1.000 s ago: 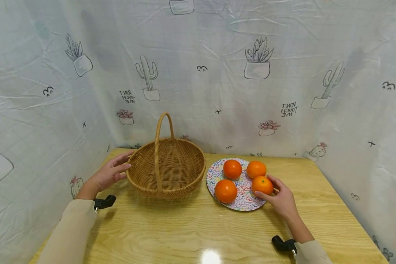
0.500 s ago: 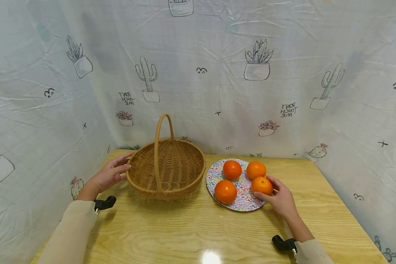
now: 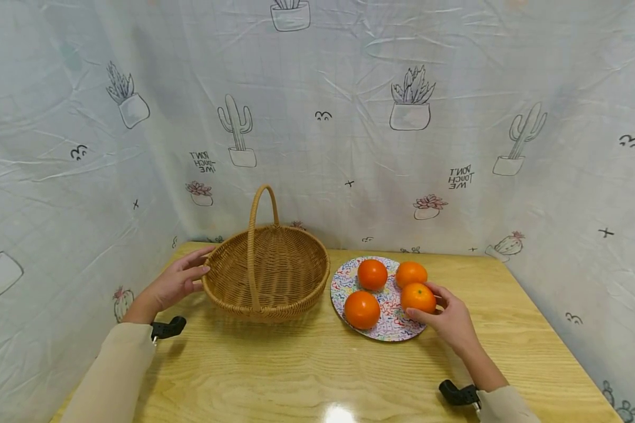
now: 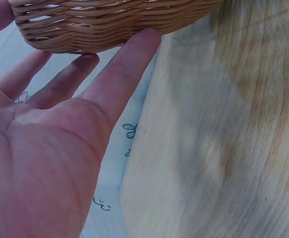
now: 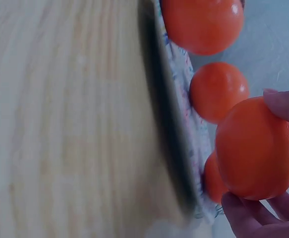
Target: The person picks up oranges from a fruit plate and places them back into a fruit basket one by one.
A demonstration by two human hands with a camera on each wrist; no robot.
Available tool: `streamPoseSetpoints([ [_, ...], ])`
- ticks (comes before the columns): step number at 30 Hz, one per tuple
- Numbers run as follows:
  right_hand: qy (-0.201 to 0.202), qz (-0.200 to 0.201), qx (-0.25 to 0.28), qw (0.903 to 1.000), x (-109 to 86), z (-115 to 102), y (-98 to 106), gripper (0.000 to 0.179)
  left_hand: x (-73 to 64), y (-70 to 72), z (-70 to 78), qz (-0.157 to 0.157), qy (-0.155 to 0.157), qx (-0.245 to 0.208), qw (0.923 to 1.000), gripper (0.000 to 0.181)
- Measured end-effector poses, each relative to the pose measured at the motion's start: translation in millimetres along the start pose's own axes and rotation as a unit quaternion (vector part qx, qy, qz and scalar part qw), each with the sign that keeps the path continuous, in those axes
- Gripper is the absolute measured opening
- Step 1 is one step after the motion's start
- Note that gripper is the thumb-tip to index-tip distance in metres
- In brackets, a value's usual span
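Observation:
My left hand [image 3: 177, 281] reaches to the left side of a brown wicker basket [image 3: 296, 296] with a tall arched handle. In the left wrist view, its nearly straight fingers [image 4: 127, 69] touch the woven outer wall from below. My right hand [image 3: 452, 322] grips an orange [image 3: 417, 298] between thumb and fingers, at the right side of a round multicoloured plate [image 3: 391, 314]. Close up in the right wrist view, the thumb lies on one side of the orange and the other fingers curl beneath it. The basket is tilted toward me and holds nothing.
On the plate sit three more round orange fruits: one at the front left [image 3: 362, 309], one at the back left [image 3: 372, 274] and one behind the held orange [image 3: 411, 273]. A cactus-print curtain [image 3: 349, 147] closes off the back and sides of the wooden table [image 3: 275, 370].
The orange in my right hand has shifted slightly left and up off its spot. My left hand and the basket stay in place. The head view has tipped up a little.

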State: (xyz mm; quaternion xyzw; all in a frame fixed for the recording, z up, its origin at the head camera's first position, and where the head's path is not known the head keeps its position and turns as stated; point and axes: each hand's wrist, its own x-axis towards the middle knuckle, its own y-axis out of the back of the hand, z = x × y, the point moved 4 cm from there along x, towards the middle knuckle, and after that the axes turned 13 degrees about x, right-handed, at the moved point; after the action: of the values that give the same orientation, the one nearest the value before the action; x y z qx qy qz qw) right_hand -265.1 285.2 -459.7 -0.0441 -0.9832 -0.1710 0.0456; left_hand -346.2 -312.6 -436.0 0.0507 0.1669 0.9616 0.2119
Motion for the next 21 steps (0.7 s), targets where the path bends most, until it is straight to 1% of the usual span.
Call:
streamPoseSetpoints([
  [4, 0.004, -0.007, 0.013, 0.9999, 0.1, -10.5, -1.5, 0.082, -0.2, 0.9, -1.1, -0.002, -0.001, 0.0, 1.0, 0.062],
  [10, 0.015, -0.019, 0.019, 0.9995, 3.3, -26.3, -5.3, 0.081, -0.6, 0.1, -0.6, -0.002, -0.005, -0.006, 1.0, 0.062],
  [15, 0.037, -0.03, 0.034, 0.9983, 6.6, -39.3, -10.9, 0.08, -1.8, -0.3, -0.7, -0.003, -0.008, -0.003, 1.0, 0.061],
  [18, 0.05, -0.045, 0.05, 0.9965, 9.8, -46.5, -15.6, 0.079, -2.2, -1.0, -0.6, -0.002, -0.008, 0.0, 1.0, 0.061],
  [21, 0.055, -0.061, 0.064, 0.9945, 13.4, -52.8, -20.4, 0.078, -1.8, -1.7, -1.2, 0.001, -0.007, 0.002, 1.0, 0.061],
])
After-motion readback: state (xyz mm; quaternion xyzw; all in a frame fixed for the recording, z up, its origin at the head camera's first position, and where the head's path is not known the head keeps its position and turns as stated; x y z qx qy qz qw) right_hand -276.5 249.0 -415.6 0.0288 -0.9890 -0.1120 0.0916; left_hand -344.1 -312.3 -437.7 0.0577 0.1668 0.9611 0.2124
